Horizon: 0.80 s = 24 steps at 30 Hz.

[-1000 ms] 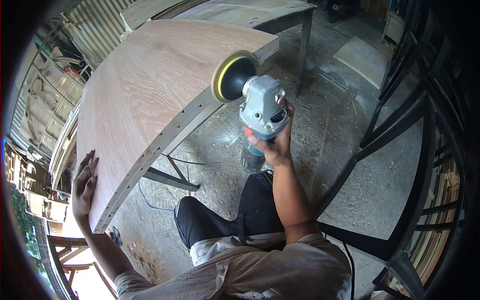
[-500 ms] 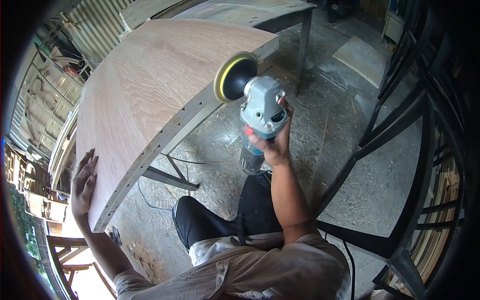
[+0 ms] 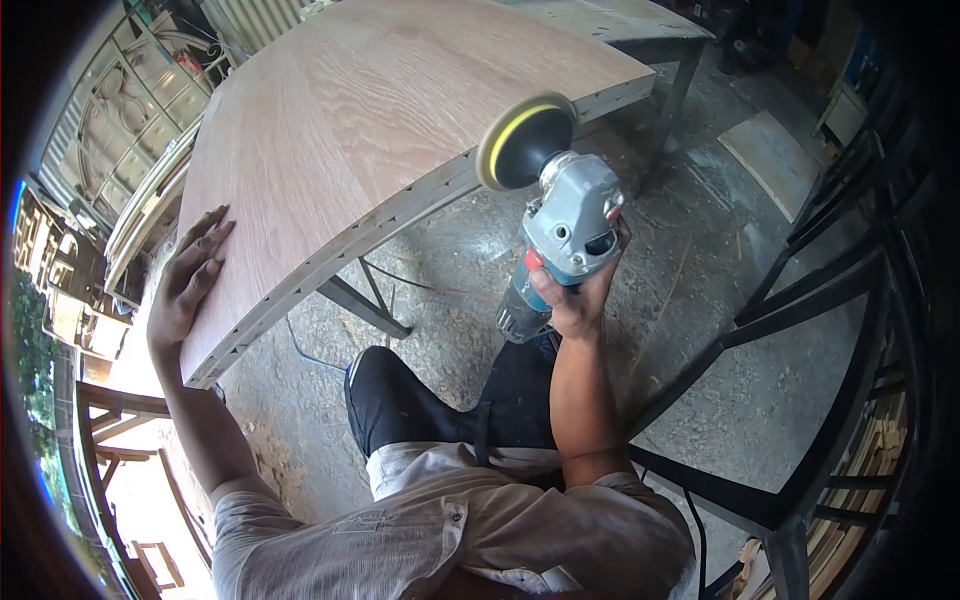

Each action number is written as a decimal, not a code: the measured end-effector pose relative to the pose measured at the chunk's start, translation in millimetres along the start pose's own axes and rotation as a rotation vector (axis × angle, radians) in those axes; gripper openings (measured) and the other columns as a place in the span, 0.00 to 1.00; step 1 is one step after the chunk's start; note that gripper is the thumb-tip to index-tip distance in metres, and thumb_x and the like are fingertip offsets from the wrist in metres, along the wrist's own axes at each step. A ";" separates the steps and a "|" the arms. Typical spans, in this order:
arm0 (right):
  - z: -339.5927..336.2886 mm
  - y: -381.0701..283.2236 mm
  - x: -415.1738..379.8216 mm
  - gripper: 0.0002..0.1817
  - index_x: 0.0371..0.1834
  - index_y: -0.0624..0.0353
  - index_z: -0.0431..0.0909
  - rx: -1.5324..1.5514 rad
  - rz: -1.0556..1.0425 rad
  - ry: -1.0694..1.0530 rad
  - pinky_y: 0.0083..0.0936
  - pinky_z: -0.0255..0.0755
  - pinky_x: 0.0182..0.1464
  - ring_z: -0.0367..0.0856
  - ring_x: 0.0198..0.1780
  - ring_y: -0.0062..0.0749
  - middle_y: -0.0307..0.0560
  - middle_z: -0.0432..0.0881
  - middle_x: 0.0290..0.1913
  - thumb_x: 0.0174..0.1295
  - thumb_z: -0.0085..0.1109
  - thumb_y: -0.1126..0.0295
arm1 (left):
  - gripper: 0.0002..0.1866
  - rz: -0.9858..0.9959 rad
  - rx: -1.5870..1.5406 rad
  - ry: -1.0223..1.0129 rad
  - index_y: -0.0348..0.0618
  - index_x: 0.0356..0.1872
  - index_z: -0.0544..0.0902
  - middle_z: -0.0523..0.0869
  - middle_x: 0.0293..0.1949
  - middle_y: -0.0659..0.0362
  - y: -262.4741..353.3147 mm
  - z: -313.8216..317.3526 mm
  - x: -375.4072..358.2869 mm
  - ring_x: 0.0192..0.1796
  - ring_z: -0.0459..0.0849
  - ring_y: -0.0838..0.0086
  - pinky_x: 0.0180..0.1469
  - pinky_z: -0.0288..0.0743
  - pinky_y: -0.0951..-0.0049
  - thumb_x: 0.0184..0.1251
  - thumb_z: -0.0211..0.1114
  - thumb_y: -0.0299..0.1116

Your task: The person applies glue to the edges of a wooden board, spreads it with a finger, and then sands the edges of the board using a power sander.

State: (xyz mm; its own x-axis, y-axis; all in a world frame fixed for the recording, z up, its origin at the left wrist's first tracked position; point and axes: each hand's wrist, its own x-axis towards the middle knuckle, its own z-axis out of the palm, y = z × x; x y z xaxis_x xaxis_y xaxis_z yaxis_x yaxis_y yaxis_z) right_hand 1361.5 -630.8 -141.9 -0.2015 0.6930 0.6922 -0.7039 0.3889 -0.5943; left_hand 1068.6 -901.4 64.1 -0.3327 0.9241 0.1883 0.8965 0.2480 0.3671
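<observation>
My right hand [image 3: 580, 290] is wrapped round the body of a grey and blue power sander [image 3: 572, 222]. The tool's round pad [image 3: 527, 140], black with a yellow ring, is tilted up beside the near edge of a large wooden panel [image 3: 330, 130]; whether it touches the edge I cannot tell. Small notches run along the panel's pale side edge [image 3: 330, 262]. At the panel's left side my left hand [image 3: 192, 275] rests with its fingers spread on the wood surface.
Black metal frames [image 3: 800, 400] stand at the right. A board [image 3: 775, 160] lies on the floor at the upper right. Behind the panel is a worn table [image 3: 620, 22]. A thin cable [image 3: 310, 357] runs across the floor, and wooden frames [image 3: 120, 440] stand at the lower left.
The panel and its surroundings appear shifted right and up in the view. The sander in my right hand sits further right in view. My left hand appears higher, still on the panel.
</observation>
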 end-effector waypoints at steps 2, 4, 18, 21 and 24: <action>20.7 -5.2 -12.4 0.50 0.68 0.58 0.40 0.130 0.032 -0.041 0.32 0.81 0.43 0.81 0.44 0.38 0.63 0.63 0.58 0.50 0.70 0.72 | 0.30 0.003 0.010 0.006 0.36 0.64 0.75 0.68 0.70 0.44 -0.7 0.7 0.0 0.75 0.59 0.54 0.75 0.46 0.55 0.65 0.56 0.45; 30.9 0.5 -25.9 0.50 0.68 0.60 0.40 0.045 -0.023 -0.096 0.31 0.81 0.43 0.80 0.46 0.39 0.63 0.63 0.57 0.50 0.70 0.72 | 0.30 0.000 0.017 -0.001 0.37 0.64 0.75 0.68 0.70 0.44 -1.7 0.4 0.5 0.75 0.58 0.54 0.75 0.46 0.55 0.65 0.56 0.46; 44.0 -12.8 -22.8 0.52 0.70 0.61 0.37 -0.019 -0.046 -0.105 0.33 0.82 0.42 0.81 0.42 0.39 0.62 0.64 0.57 0.51 0.70 0.72 | 0.29 0.010 0.050 0.004 0.41 0.64 0.76 0.68 0.70 0.46 2.8 -1.0 -2.2 0.75 0.60 0.54 0.74 0.51 0.55 0.68 0.56 0.48; 23.7 -7.4 -13.3 0.52 0.71 0.61 0.41 0.007 0.081 0.046 0.35 0.77 0.51 0.78 0.49 0.38 0.57 0.65 0.58 0.50 0.71 0.66 | 0.29 0.009 0.046 0.016 0.41 0.64 0.76 0.69 0.70 0.46 1.1 -0.8 -2.7 0.74 0.61 0.54 0.73 0.53 0.55 0.68 0.57 0.48; 10.4 4.0 -7.9 0.53 0.71 0.61 0.44 -0.053 0.096 0.105 0.36 0.72 0.57 0.74 0.54 0.38 0.55 0.65 0.59 0.48 0.71 0.60 | 0.28 0.050 0.045 0.013 0.42 0.64 0.77 0.69 0.69 0.46 -2.8 -1.0 -2.8 0.74 0.63 0.55 0.73 0.54 0.56 0.68 0.57 0.47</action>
State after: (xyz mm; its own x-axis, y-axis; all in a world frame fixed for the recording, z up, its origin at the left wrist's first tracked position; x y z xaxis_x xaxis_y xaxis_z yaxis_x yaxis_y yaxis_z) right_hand 1353.2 -641.1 -145.5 -0.1924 0.7871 0.5861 -0.6473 0.3471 -0.6786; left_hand 1066.7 -904.9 63.4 -0.2907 0.9319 0.2171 0.9243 0.2149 0.3154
